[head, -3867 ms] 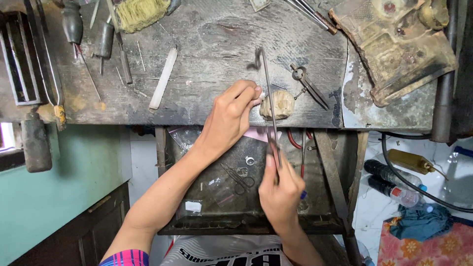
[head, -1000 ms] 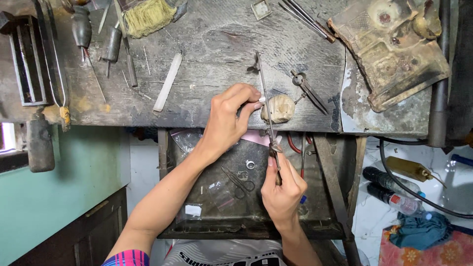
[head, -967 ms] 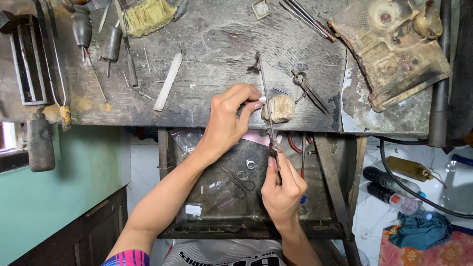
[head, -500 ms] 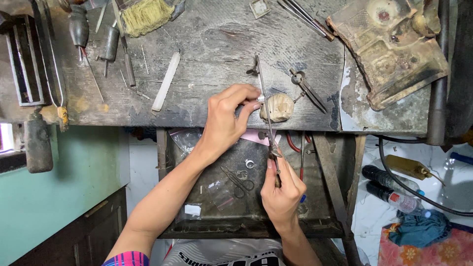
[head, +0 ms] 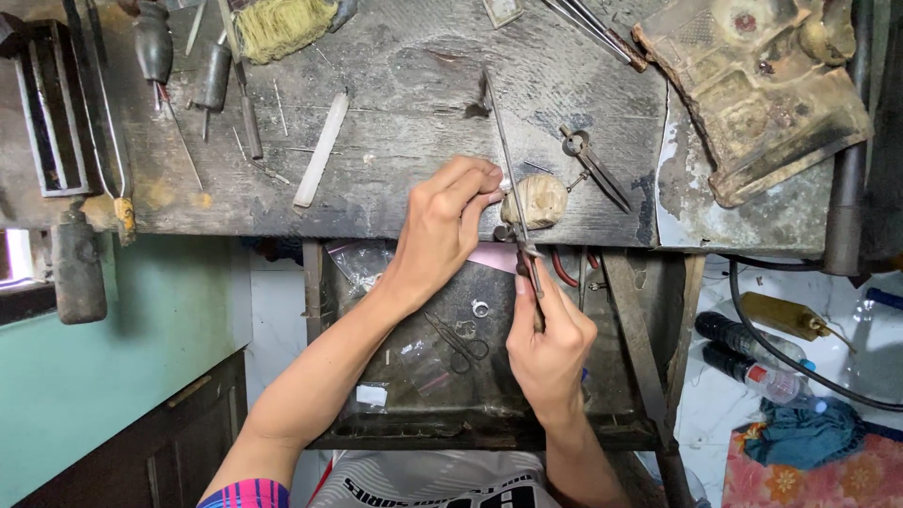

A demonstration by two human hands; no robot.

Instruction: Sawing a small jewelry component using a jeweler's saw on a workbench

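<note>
— At the bench edge (head: 376, 202), what is the right hand (head: 550, 343) doing?
— It is gripping a long file (head: 508, 169) tightly.
— And the left hand (head: 442, 226)?
— Its fingers are pinching a small piece against the wooden peg (head: 541, 199).

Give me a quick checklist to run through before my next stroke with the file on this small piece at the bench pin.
1. Right hand grips the file by its handle end: ok.
2. Left hand pinches the small workpiece against the wooden bench pin: ok.
3. File touches the workpiece: cannot tell, too small.
4. Left fingertips away from the file: not ok, right beside it.
5. Catch tray sits below the pin: ok.
</note>
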